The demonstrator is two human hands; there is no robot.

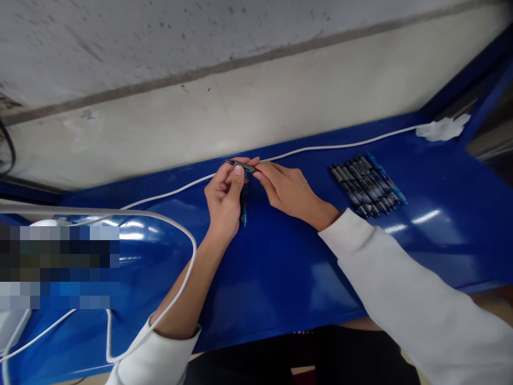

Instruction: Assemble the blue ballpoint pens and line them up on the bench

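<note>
A dark grey and black pen (243, 166) is held up near the back of the blue table. My left hand (225, 199) is closed round it, the thumb pressed on the barrel and a pointed end sticking out to the left. My right hand (289, 191) pinches its right end between thumb and fingers; the fingertips hide that end. Beneath the hands, a blue translucent pen (245, 206) lies on the table, partly covered by my left hand. To the right lies a row of several black pens (363, 184), with a blue pen (387, 179) at its right side.
A white cable (340, 146) runs along the back of the blue table (280, 278) to a crumpled white plastic bag (443, 128). Another white cable (191, 262) loops in front of my left forearm. A pale wall (256, 112) rises behind. At left, one area is pixelated.
</note>
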